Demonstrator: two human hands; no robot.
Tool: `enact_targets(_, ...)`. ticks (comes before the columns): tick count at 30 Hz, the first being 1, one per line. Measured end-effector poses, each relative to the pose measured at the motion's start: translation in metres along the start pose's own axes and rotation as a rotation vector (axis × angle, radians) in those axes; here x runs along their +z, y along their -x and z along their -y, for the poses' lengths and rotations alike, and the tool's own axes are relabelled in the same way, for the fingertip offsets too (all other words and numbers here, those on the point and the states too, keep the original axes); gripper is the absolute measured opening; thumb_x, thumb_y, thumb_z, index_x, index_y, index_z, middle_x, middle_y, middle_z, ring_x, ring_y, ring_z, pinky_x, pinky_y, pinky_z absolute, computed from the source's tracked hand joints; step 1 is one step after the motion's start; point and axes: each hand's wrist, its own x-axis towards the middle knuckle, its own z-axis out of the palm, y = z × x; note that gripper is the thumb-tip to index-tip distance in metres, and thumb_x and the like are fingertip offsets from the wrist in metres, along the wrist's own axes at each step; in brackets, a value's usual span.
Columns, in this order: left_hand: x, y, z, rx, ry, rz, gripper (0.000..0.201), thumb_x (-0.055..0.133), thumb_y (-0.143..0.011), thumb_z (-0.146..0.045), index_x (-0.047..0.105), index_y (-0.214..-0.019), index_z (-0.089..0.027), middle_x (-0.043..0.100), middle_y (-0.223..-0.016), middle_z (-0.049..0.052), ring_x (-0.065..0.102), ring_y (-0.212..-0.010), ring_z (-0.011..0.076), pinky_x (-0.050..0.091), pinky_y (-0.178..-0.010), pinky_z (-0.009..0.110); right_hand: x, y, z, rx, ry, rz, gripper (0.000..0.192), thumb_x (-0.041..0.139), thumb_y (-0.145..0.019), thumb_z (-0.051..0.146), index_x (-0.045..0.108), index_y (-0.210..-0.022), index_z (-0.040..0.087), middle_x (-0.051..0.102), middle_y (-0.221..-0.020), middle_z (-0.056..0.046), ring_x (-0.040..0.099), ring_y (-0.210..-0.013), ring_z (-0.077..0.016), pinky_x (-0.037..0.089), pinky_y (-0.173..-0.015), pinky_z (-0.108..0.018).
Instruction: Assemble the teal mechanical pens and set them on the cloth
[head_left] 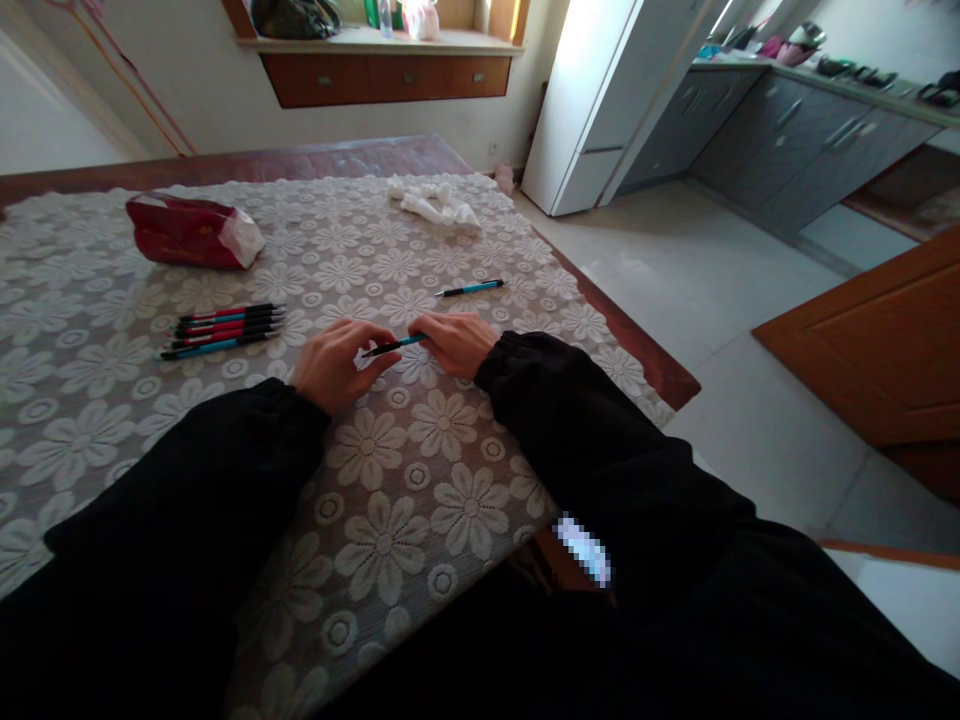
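A blue-and-black pen [411,341] is held low over the lace tablecloth, its pointed black end towards the left. My right hand [459,340] pinches its blue end. Around the black end curl the thumb and forefinger of my left hand [341,362], closed in a loose pinch. Another blue-and-black pen [472,288] lies on the cloth beyond my right hand. Left of my left hand several red, black and blue pens [225,329] lie side by side in a row.
A dark red pouch [180,232] lies at the back left of the white floral tablecloth [386,545]. Crumpled white cloth or tissue [435,205] is at the back. The wooden table edge [637,340] runs along the right, with an orange-brown door [877,350] beyond.
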Motion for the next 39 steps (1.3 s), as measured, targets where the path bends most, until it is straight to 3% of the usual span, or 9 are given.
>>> enact_targets(6,0.0,0.0,0.002,-0.032,-0.039,0.044,0.041,0.047,-0.103,-0.045,0.073,-0.082,-0.021,0.073,-0.083,0.006,0.068,-0.084,0.0231,0.053,-0.079,0.035,-0.001,0.001,0.009,-0.019,0.07,0.059,0.035,0.039,-0.1,0.016,0.057,-0.13,0.021,0.068,-0.117,-0.006,0.057,-0.082,-0.0153,0.032,-0.066,-0.029)
enact_targets(11,0.002,0.002,0.003,-0.029,0.009,-0.006,0.036,0.062,-0.096,-0.051,0.07,-0.114,-0.021,0.075,-0.095,0.005,0.069,-0.083,0.021,0.052,-0.076,0.032,-0.004,0.002,0.015,0.021,0.112,0.044,0.036,0.039,-0.102,0.02,0.058,-0.133,0.023,0.066,-0.115,-0.006,0.055,-0.077,-0.0143,0.028,-0.062,-0.029)
enact_targets(13,0.001,0.002,0.002,-0.037,-0.014,0.013,0.033,0.059,-0.098,-0.051,0.071,-0.103,-0.021,0.073,-0.087,0.004,0.067,-0.077,0.0196,0.051,-0.074,0.032,-0.003,0.001,0.016,0.03,0.125,0.038,0.034,0.037,-0.107,0.031,0.061,-0.131,0.024,0.067,-0.113,-0.005,0.055,-0.076,-0.0139,0.025,-0.061,-0.029)
enact_targets(17,-0.001,0.001,0.001,-0.055,-0.095,0.061,0.05,0.04,-0.106,-0.048,0.068,-0.074,-0.021,0.065,-0.073,0.005,0.064,-0.073,0.0203,0.05,-0.072,0.033,-0.001,-0.001,0.013,0.051,0.161,0.036,0.04,0.034,-0.111,0.047,0.067,-0.122,0.026,0.071,-0.106,-0.004,0.055,-0.075,-0.0133,0.021,-0.06,-0.03)
enact_targets(23,0.001,0.001,0.001,-0.068,-0.001,0.034,0.034,0.051,-0.101,-0.048,0.071,-0.11,-0.022,0.076,-0.097,0.006,0.068,-0.083,0.0212,0.054,-0.08,0.034,-0.002,-0.001,0.01,0.01,0.139,0.021,0.034,0.038,-0.109,0.025,0.065,-0.13,0.026,0.071,-0.106,-0.004,0.056,-0.078,-0.014,0.026,-0.063,-0.03)
enact_targets(27,0.001,0.001,0.001,-0.093,0.027,0.089,0.034,0.046,-0.103,-0.046,0.07,-0.113,-0.023,0.078,-0.092,0.004,0.07,-0.084,0.0218,0.054,-0.082,0.035,-0.005,0.0,0.014,0.029,0.145,0.03,0.037,0.039,-0.102,0.015,0.065,-0.127,0.021,0.069,-0.115,-0.007,0.057,-0.081,-0.0149,0.027,-0.063,-0.03)
enact_targets(34,-0.001,0.002,0.002,-0.117,0.052,0.078,0.037,0.04,-0.107,-0.045,0.068,-0.114,-0.022,0.078,-0.089,0.003,0.07,-0.08,0.0204,0.053,-0.079,0.033,-0.003,-0.002,0.013,0.106,0.099,0.049,0.04,0.033,-0.111,0.041,0.068,-0.117,0.023,0.072,-0.107,-0.005,0.053,-0.073,-0.0137,0.022,-0.061,-0.03)
enact_targets(39,0.002,0.002,0.002,-0.036,0.054,0.035,0.036,0.059,-0.098,-0.053,0.071,-0.109,-0.021,0.076,-0.099,0.007,0.069,-0.081,0.0206,0.054,-0.076,0.033,0.001,-0.001,0.009,0.115,0.05,0.015,0.039,0.035,-0.111,0.04,0.069,-0.115,0.022,0.076,-0.108,-0.005,0.058,-0.077,-0.0142,0.024,-0.063,-0.029)
